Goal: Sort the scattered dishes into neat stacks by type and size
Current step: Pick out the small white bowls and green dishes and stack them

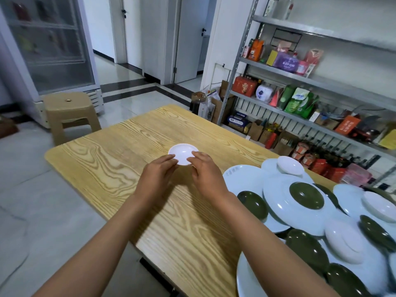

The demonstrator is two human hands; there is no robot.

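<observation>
Head view: both hands, left hand (157, 175) and right hand (206, 174), hold a small white dish (183, 153) at frame centre, fingers curled on its near rim; mixed dishes (300, 202) crowd the table (120, 151) lower right.

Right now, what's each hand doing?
Left hand: fingers on the near-left rim of the small white dish, holding it.
Right hand: fingers on the dish's near-right rim, holding it too.
</observation>
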